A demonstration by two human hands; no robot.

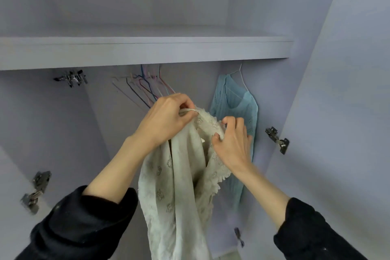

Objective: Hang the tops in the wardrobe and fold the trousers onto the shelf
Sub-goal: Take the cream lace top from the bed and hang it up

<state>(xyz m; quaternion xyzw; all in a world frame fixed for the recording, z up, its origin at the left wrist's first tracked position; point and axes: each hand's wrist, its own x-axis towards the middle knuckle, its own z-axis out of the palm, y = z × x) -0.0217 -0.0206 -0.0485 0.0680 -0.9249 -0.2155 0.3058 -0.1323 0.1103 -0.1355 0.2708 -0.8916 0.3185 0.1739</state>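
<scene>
A cream embroidered top (pixel 181 186) with a scalloped lace edge hangs down in front of the open wardrobe. My left hand (pixel 166 120) pinches its upper edge together with a thin white hanger wire. My right hand (pixel 232 143) grips the fabric just to the right, at the lace trim. A light blue knitted top (pixel 238 103) hangs on a white hanger behind my right hand, at the right end under the shelf (pixel 145 50). Several bare coloured wire hangers (pixel 145 88) hang behind my left hand.
The lilac wardrobe has a wide shelf above the hanging space. An open door (pixel 348 91) stands on the right with a metal hinge (pixel 277 139). More hinges (pixel 35 190) sit on the left side. A cluster of metal clips (pixel 71 78) hangs under the shelf at left.
</scene>
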